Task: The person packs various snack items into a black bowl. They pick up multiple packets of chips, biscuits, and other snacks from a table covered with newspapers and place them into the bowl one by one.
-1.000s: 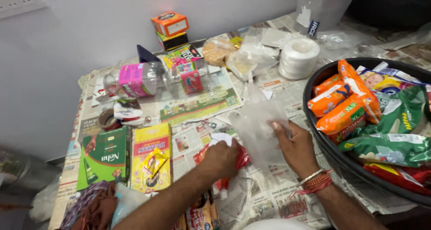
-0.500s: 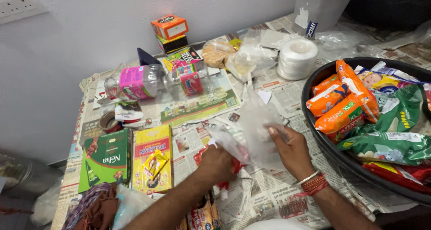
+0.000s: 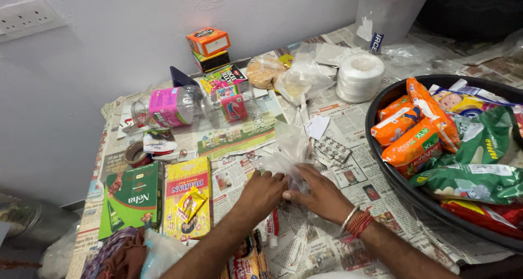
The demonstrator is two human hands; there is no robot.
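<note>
- Two bare hands meet near the middle of a table spread with newspaper, seen from above.
- The left hand is closed around the lower edge of a thin clear plastic bag, fingers curled onto it.
- The right hand, with red and white bangles at the wrist, pinches the same bag from the other side, touching the left hand.
- The bag is crumpled and stands up from the hands, its loose top rising away from the person.
- Just beside the bag, on the right, lies a blister strip of tablets flat on the paper, with a small white paper scrap just beyond it.
- Under the left forearm a red and white tube lies on the newspaper.
- Left of the hands sit a yellow box with a small sachet on top and a green box, side by side.
- Farther back a clear plastic jar with a pink label lies on its side, near a stack of small boxes topped by an orange box.
- A white roll of tape-like material rests towards the back right.
- At the right, a black tub holds orange, green and red snack packets.
</note>
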